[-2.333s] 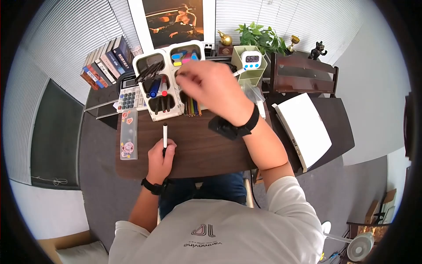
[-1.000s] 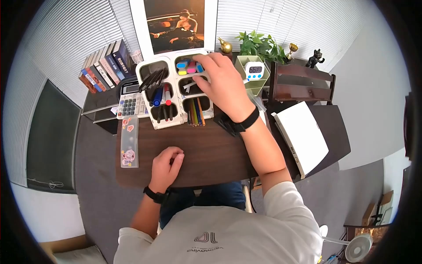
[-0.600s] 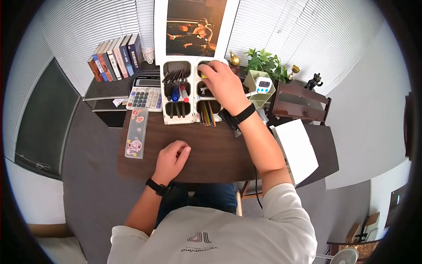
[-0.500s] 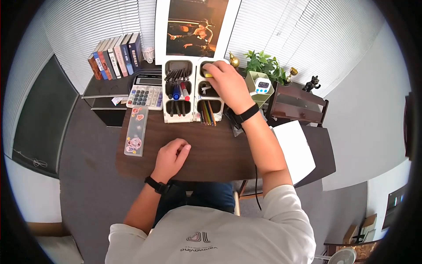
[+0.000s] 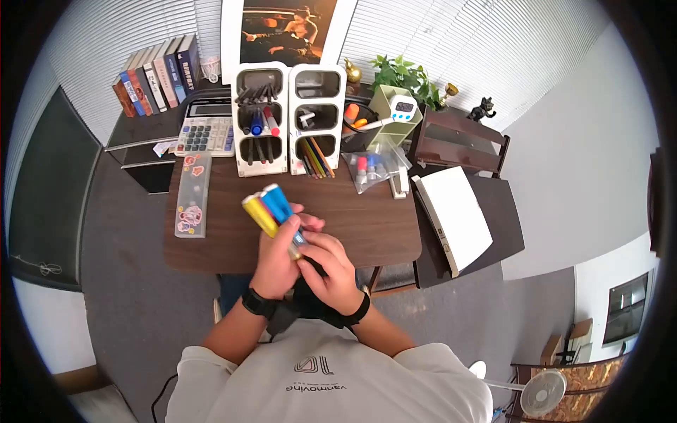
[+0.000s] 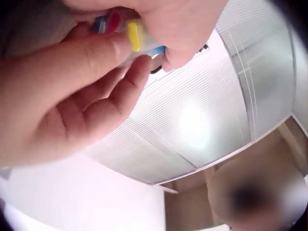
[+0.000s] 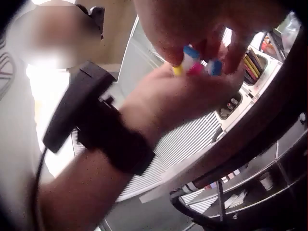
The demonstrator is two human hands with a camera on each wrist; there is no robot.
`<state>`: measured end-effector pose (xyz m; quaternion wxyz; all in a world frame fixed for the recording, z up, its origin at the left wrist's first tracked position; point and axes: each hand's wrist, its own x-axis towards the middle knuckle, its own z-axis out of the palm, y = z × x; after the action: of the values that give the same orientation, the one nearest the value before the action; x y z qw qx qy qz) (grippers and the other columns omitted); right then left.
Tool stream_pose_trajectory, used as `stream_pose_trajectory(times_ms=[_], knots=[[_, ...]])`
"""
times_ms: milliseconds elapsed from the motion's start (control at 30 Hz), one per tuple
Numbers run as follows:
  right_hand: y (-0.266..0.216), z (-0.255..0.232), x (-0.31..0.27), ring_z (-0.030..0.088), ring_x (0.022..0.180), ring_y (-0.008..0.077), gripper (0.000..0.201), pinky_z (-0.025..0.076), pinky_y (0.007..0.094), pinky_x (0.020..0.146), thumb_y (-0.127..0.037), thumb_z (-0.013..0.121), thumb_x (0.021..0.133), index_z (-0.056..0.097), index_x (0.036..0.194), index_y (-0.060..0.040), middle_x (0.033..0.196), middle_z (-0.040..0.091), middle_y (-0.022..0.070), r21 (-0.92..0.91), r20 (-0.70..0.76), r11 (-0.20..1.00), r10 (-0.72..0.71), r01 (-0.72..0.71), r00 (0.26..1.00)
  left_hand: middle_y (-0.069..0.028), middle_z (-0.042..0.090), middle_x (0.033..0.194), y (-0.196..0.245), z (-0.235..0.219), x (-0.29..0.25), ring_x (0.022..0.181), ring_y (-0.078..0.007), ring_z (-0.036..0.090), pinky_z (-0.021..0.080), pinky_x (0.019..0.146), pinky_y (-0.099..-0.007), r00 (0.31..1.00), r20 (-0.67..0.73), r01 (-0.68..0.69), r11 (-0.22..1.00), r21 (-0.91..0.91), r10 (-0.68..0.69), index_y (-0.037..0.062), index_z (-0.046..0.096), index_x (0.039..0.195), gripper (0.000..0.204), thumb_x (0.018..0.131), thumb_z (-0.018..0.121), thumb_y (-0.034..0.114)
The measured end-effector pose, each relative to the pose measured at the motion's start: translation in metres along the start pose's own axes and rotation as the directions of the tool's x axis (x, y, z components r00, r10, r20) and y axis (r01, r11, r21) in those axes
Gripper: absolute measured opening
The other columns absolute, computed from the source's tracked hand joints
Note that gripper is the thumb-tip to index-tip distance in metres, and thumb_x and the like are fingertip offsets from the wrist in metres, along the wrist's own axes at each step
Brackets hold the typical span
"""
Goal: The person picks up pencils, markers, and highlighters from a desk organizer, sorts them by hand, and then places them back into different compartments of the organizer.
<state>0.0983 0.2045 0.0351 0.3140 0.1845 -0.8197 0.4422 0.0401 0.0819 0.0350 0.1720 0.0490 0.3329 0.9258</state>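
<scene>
Several highlighters, among them a yellow one (image 5: pixel 260 215) and a blue one (image 5: pixel 277 202), are bunched over the near part of the desk. My left hand (image 5: pixel 276 257) grips them, thumb across the bunch. The fingers of my right hand (image 5: pixel 331 271) pinch their lower ends. In the left wrist view, a yellow piece (image 6: pixel 134 36) shows beside the left thumb, with the right hand (image 6: pixel 180 21) above. Blue, pink and yellow ends show between the hands in the right wrist view; fingers hide the rest.
A white organizer (image 5: pixel 288 120) holds pens and pencils at the desk's back. Left of it are a calculator (image 5: pixel 204 135) and a stickered case (image 5: pixel 192 201). To its right stand a black cup, a plastic bag (image 5: pixel 370 169) with markers, and a green holder (image 5: pixel 395 127).
My right hand has come from the organizer's upper right compartment down to my left hand. The highlighters seen there earlier are now in both hands. The white pen formerly in my left hand is gone from it.
</scene>
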Motion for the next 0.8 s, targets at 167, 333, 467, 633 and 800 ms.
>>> stream_pose_trajectory(times_ms=[167, 333, 467, 633, 800], knots=[[0.012, -0.022, 0.007, 0.068, 0.104, 0.0312, 0.023, 0.054, 0.0395, 0.091, -0.003, 0.078, 0.086, 0.071, 0.108, -0.0023, 0.117, 0.070, 0.0149, 0.017, 0.125, 0.994, 0.106, -0.109, 0.986, -0.0035, 0.068, 0.098, 0.026, -0.013, 0.009, 0.089, -0.0080, 0.064, 0.053, 0.075, -0.0243, 0.972, 0.058, -0.214, 0.768, 0.604, 0.226, 0.0029, 0.060, 0.111, 0.023, 0.093, 0.074, 0.006], [0.028, -0.010, 0.016, 0.064, 0.091, 0.0199, 0.051, 0.054, 0.0305, 0.078, -0.011, 0.081, 0.087, 0.059, 0.132, 0.0003, 0.116, 0.063, 0.0120, 0.216, 0.157, 0.926, 0.281, -0.310, 0.947, -0.0113, 0.069, 0.114, 0.018, -0.021, 0.016, 0.106, -0.0289, 0.067, 0.054, 0.089, -0.0371, 0.844, 0.358, -0.449, 0.160, 0.879, 0.400, 0.0040, 0.061, 0.125, 0.050, 0.081, 0.085, 0.012], [0.025, -0.003, 0.023, 0.064, 0.093, 0.0204, 0.061, 0.055, 0.0304, 0.078, -0.017, 0.083, 0.087, 0.054, 0.139, 0.0003, 0.122, 0.060, 0.0124, 0.140, 0.168, 0.910, 0.367, -0.391, 0.915, -0.0156, 0.066, 0.129, 0.010, -0.015, 0.015, 0.116, -0.0291, 0.067, 0.054, 0.096, -0.0380, 0.924, 0.291, -0.342, 0.195, 0.919, 0.247, 0.0041, 0.058, 0.135, 0.059, 0.081, 0.082, 0.005], [0.031, -0.006, 0.015, 0.064, 0.092, 0.0191, 0.061, 0.055, 0.0311, 0.080, -0.018, 0.082, 0.089, 0.053, 0.140, -0.0015, 0.119, 0.060, 0.0120, 0.154, 0.080, 0.940, 0.294, -0.303, 0.952, -0.0186, 0.066, 0.132, 0.010, -0.020, 0.014, 0.117, -0.0298, 0.068, 0.054, 0.097, -0.0383, 0.920, 0.360, -0.384, 0.177, 0.906, 0.151, 0.0036, 0.053, 0.146, 0.062, 0.089, 0.075, 0.008], [0.041, -0.011, 0.018, 0.065, 0.105, 0.0270, 0.054, 0.051, 0.0366, 0.092, -0.013, 0.082, 0.087, 0.059, 0.134, -0.0029, 0.116, 0.065, 0.0131, 0.223, 0.077, 0.935, 0.264, -0.275, 0.961, -0.0164, 0.067, 0.134, 0.018, -0.022, 0.012, 0.124, -0.0286, 0.065, 0.050, 0.103, -0.0372, 0.949, 0.306, -0.314, 0.309, 0.898, 0.076, 0.0012, 0.051, 0.146, 0.055, 0.094, 0.067, 0.006]])
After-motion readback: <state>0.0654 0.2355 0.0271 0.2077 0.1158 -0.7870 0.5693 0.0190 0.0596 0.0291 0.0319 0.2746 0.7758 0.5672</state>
